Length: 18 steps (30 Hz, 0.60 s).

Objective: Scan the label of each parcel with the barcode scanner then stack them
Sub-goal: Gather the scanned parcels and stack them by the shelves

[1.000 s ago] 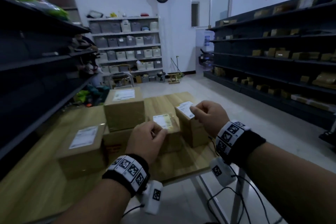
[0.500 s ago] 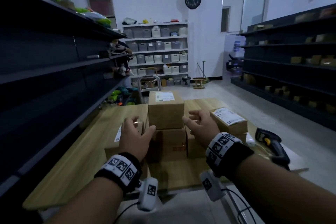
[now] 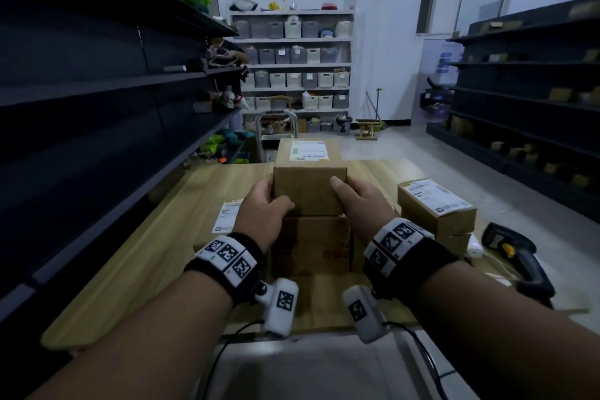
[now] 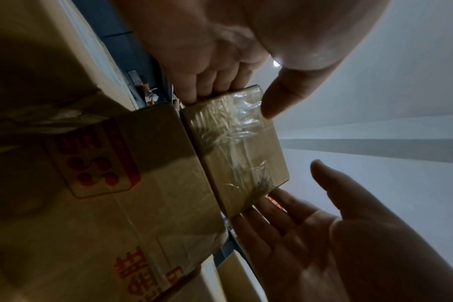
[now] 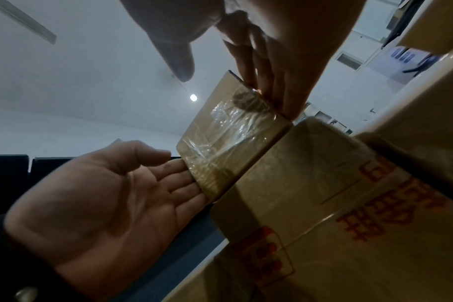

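Both hands (image 3: 311,204) press flat-fingered on the top parcel's (image 3: 308,185) sides, label up, long axis pointing away

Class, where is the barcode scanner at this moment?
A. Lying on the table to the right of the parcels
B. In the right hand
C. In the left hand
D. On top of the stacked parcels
A: the barcode scanner lies on the table at the right, while the left hand and right hand both touch the top parcel.
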Tool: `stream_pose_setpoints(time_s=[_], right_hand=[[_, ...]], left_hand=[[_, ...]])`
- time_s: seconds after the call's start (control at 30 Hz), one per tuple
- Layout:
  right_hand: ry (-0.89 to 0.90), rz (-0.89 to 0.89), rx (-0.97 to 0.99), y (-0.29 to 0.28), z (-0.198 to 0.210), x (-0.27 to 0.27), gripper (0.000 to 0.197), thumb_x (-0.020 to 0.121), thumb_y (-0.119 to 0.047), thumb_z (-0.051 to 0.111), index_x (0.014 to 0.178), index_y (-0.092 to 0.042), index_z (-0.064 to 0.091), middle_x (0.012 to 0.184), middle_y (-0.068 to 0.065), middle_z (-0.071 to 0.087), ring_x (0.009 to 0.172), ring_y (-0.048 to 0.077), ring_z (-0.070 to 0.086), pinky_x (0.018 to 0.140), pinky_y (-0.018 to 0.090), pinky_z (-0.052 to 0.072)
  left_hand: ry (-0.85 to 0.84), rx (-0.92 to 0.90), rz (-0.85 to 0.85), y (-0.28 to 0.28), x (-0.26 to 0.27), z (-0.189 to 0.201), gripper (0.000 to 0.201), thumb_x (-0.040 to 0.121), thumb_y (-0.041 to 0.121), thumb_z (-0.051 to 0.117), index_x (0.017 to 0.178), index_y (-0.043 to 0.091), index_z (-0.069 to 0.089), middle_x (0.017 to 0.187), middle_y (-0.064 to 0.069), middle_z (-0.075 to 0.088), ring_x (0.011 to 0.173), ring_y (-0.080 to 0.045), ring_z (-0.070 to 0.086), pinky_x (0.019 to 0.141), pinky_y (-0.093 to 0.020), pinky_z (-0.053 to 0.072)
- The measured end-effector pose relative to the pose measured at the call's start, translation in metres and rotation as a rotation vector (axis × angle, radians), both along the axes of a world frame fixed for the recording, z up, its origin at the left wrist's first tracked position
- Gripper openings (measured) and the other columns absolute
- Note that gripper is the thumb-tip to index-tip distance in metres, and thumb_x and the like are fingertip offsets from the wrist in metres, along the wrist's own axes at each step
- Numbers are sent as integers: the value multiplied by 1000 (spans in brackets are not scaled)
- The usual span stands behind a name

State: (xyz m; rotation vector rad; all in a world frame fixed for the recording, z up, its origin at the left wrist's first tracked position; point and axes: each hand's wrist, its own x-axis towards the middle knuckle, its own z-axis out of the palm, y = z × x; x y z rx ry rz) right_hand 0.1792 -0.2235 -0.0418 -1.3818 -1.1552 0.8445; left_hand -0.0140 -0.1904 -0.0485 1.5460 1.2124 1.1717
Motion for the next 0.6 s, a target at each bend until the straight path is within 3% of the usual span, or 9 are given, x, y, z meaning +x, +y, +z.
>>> stream_pose_setpoints(time_s=[0.07, 0.1, 0.17, 0.27, 0.37, 0.43, 0.5, 0.6], right_hand=[[38, 7, 29, 3, -2, -10, 40, 104, -50, 65, 137, -28, 71, 107, -6, 83, 86, 12, 81, 66, 27, 67], [39, 15, 40, 4, -2, -16, 40, 103, -50, 66, 137, -30, 71, 107, -6, 84, 86, 10, 81, 68, 30, 67], [19, 45, 68, 9, 0, -33, 38, 104, -50, 65, 137, -33, 71, 110, -8, 83, 88, 9, 81, 67, 27, 64], [-36, 118, 104, 19, 6, -61, 40, 106, -48, 62, 142, -32, 69, 112, -14, 79, 95, 3, 75, 70, 22, 57], [-14, 207, 94, 29, 8, -96, 38, 106, -45, 64, 140, -29, 68, 109, -15, 77, 83, -8, 76, 65, 14, 60], [12, 246, 64, 34, 5, -120, 40, 103, -50, 66, 139, -34, 70, 114, -12, 81, 95, 2, 79, 87, 31, 67], [28, 279, 50, 40, -1, -145, 41, 99, -55, 67, 137, -38, 71, 117, -13, 82, 109, 10, 78, 102, 45, 62], [24, 330, 41, 44, -6, -178, 36, 103, -49, 67, 136, -35, 72, 120, -14, 81, 113, 6, 73, 105, 37, 57]], left_hand=[[-61, 1, 21, 1, -7, 0, 58, 90, 26, 69, 148, 30, 63, 125, 9, 79, 116, -17, 74, 98, -45, 63], [-95, 2, 37, 3, -13, 2, 52, 95, 22, 69, 146, 31, 64, 124, 10, 79, 115, -15, 74, 92, -39, 62], [-159, 33, 81, 5, -28, 5, 41, 100, 15, 67, 138, 32, 68, 120, 11, 80, 109, -8, 75, 84, -28, 57], [-215, 69, 157, 7, -58, 11, 31, 101, 12, 68, 115, 39, 71, 109, 15, 82, 99, 2, 76, 82, -23, 55], [-252, 61, 240, 9, -95, 11, 28, 102, 10, 69, 114, 35, 73, 113, 9, 83, 108, -10, 77, 91, -31, 58], [-263, 61, 293, 9, -117, 10, 28, 102, 11, 69, 122, 32, 72, 115, 7, 82, 110, -13, 77, 93, -33, 59], [-271, 47, 330, 7, -140, 8, 26, 104, 14, 69, 121, 33, 69, 115, 7, 80, 109, -12, 76, 89, -32, 58], [-296, 27, 402, 8, -173, -1, 24, 103, 21, 71, 125, 29, 71, 120, 1, 82, 113, -20, 78, 100, -45, 62]])
